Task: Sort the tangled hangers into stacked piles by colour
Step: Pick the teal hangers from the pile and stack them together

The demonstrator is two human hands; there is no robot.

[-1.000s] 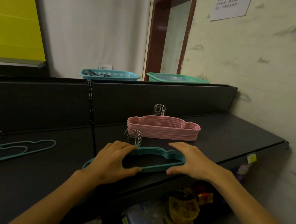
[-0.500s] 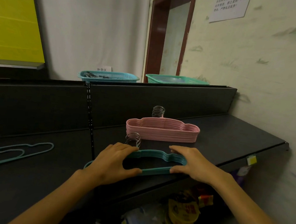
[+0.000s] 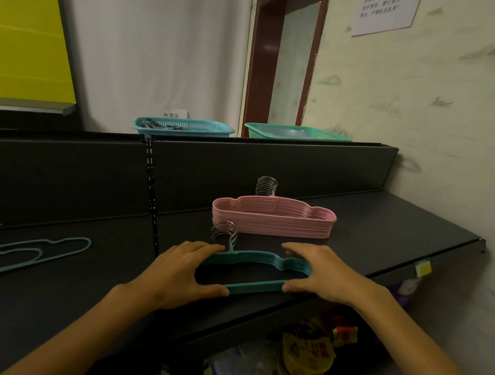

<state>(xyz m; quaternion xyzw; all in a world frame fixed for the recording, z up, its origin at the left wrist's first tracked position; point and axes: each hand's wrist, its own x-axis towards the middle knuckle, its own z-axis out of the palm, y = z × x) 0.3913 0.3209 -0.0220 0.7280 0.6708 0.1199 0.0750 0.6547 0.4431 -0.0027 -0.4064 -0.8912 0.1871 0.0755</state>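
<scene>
A stack of teal hangers (image 3: 259, 287) lies near the front edge of the dark shelf (image 3: 383, 224), metal hooks pointing away from me. My left hand (image 3: 177, 270) grips its left end, thumb on the bottom bar. My right hand (image 3: 319, 273) holds its right end the same way. Behind it sits a tall, neat stack of pink hangers (image 3: 273, 218) with hooks at the back. Two loose teal hangers (image 3: 33, 251) lie flat at the far left.
A blue basket (image 3: 183, 125) and a green basket (image 3: 296, 132) stand on top of the shelf's back panel. Snack packets (image 3: 308, 356) fill the lower shelf below the front edge. A wall closes the right side.
Both hands stay on the teal stack, which has shifted only slightly. The view has tilted a little.
</scene>
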